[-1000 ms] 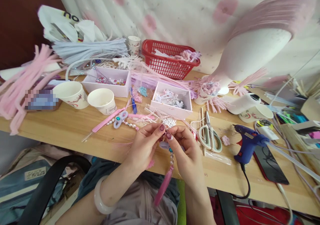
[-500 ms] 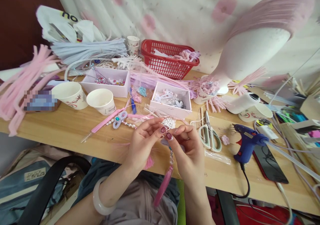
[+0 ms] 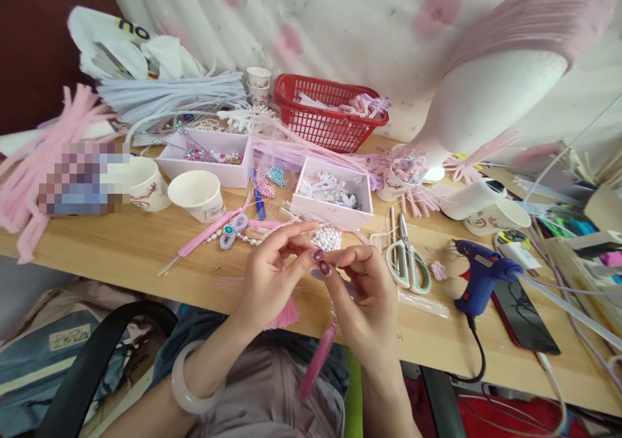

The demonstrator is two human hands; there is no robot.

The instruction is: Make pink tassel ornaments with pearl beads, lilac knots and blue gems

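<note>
Fingertips of my left hand [image 3: 269,279] and my right hand [image 3: 369,295] meet in a pinch over the table's near edge. Between them is a beaded tassel ornament; its pink tassel [image 3: 318,360] hangs below my right thumb. Part of a lilac looped piece [image 3: 346,286] shows behind the right thumb, and the exact spot pinched is hidden by the fingers. A second pink fringe [image 3: 286,313] spreads beneath my left wrist. Just beyond the fingertips lies a pile of white pearls [image 3: 326,238]. A similar ornament with a teal gem [image 3: 229,230] lies left of my left hand.
Scissors [image 3: 411,263], a blue glue gun [image 3: 479,276] and a phone [image 3: 527,318] lie on the right. Behind are white boxes [image 3: 333,210] of parts, paper cups [image 3: 197,195] and a red basket [image 3: 330,124]. A white mannequin head [image 3: 490,101] stands at the back right.
The fingertips have shifted slightly and my left fingers are straighter. The lilac piece has turned, and the beads above the tassel are more hidden. More of the pink fringe under my left hand shows.
</note>
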